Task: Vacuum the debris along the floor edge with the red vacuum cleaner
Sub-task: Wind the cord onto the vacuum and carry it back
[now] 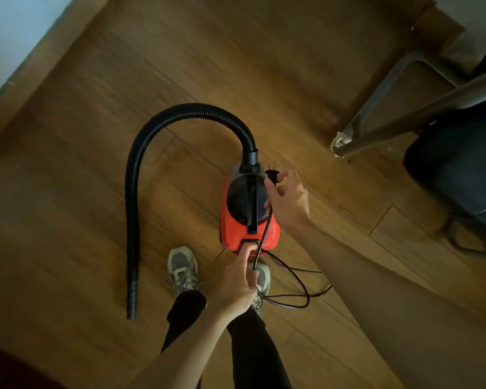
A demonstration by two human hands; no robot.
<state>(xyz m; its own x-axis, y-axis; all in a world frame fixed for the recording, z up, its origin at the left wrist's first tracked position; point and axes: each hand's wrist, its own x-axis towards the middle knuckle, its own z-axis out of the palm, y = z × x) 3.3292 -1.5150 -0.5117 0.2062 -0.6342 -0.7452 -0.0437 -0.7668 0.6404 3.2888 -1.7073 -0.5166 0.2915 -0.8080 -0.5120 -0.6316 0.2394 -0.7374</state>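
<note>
Readying the cord: the red vacuum cleaner (pixel 232 234) is sitting on the wooden floor (pixel 68 169), not yet plugged in
The right hand (pixel 288 200) is pinching the plug (pixel 272 175) over the vacuum's black top, while the left hand (pixel 240 284) is gripping the cord (pixel 298 304) at the machine's rear. Next, I judge, the plug is needing a socket, none in view. The hose (pixel 132 192) is lying curved leftward; a chair leg (pixel 376 130), specks by its foot, is crowding the right

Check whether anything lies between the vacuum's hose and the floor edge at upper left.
Nothing visible does. Only bare wood floor lies between the black hose and the floor edge by the wall. The loose cord loops near the shoes, behind the red vacuum cleaner, and the chair leg stands off to the right.
</note>
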